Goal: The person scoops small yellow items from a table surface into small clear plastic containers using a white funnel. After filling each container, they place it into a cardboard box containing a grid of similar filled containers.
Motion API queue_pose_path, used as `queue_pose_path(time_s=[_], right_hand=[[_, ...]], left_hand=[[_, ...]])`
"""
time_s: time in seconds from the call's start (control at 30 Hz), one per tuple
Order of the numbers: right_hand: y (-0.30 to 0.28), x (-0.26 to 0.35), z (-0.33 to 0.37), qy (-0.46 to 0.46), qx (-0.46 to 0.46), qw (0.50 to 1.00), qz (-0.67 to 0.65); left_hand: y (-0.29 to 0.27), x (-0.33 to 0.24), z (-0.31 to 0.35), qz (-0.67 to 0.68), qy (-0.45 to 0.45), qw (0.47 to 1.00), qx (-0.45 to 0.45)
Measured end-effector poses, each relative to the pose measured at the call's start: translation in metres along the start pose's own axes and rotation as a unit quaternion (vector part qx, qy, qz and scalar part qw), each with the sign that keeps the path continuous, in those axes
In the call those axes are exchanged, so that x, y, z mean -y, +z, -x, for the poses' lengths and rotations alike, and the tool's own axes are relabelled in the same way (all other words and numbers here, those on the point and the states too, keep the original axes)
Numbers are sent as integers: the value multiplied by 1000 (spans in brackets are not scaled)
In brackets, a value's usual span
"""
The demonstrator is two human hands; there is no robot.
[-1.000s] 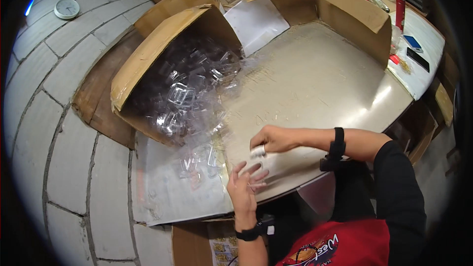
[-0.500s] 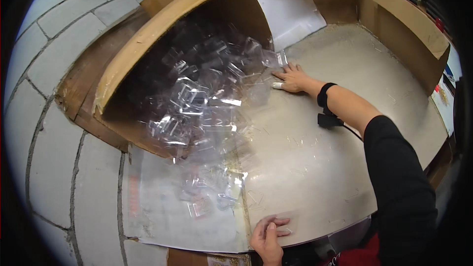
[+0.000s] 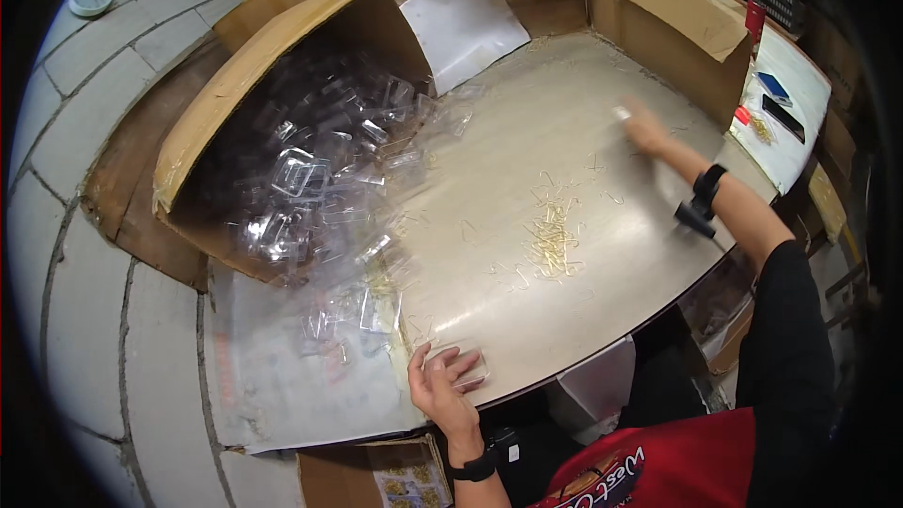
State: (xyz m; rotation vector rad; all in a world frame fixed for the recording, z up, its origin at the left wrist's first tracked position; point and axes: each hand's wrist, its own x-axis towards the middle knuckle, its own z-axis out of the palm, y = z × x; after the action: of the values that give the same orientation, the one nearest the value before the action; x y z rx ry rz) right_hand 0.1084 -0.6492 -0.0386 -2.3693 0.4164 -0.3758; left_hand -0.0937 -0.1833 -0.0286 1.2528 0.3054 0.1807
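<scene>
At the near edge of the table, my left hand (image 3: pixel 440 390) holds a small clear plastic box (image 3: pixel 478 373) between thumb and curled fingers. My right hand (image 3: pixel 647 129), smeared by motion, is over the far right part of the grey tabletop (image 3: pixel 508 150); one finger has a white covering. Whether that hand holds anything cannot be made out. Between my hands lies a loose heap of thin gold-coloured wire hooks (image 3: pixel 552 237), with strays around it. Left of them, many clear plastic boxes (image 3: pixel 301 174) spill from a tipped cardboard carton (image 3: pixel 273 61).
Cardboard walls (image 3: pixel 673 14) border the table's far side. A white sheet (image 3: pixel 466 28) leans beside the carton. On a side surface at right are a dark phone (image 3: pixel 783 119) and a blue item (image 3: pixel 773 87). An open carton (image 3: pixel 414 475) with gold pieces stands below the near edge.
My view has swung right. My right hand has left the plastic boxes and moved rightward across the table. A heap of gold hooks now shows mid-table. My left hand remains at the near edge.
</scene>
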Motion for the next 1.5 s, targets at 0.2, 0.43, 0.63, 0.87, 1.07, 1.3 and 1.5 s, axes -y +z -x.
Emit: queue_pose_path(time_s=[0.2, 0.43, 0.63, 0.87, 1.07, 1.3, 1.5], right_hand=[[24, -16, 26, -181, 51, 955, 231], [106, 130, 143, -421, 295, 840, 172], [74, 136, 199, -340, 402, 849, -49], [65, 97, 210, -274, 227, 934, -25], [108, 136, 278, -441, 179, 879, 30], [33, 109, 371, -389, 130, 911, 44], [-19, 53, 401, -313, 212, 922, -83]], left_hand=[[-15, 15, -2, 51, 34, 998, 17], [-8, 10, 24, 45, 35, 998, 17], [-42, 32, 101, 120, -34, 990, 68], [-91, 117, 155, 65, -250, 960, 105], [-35, 182, 166, 109, -306, 907, 269], [-13, 181, 174, 206, -321, 899, 217], [-19, 198, 181, 175, -345, 901, 198]])
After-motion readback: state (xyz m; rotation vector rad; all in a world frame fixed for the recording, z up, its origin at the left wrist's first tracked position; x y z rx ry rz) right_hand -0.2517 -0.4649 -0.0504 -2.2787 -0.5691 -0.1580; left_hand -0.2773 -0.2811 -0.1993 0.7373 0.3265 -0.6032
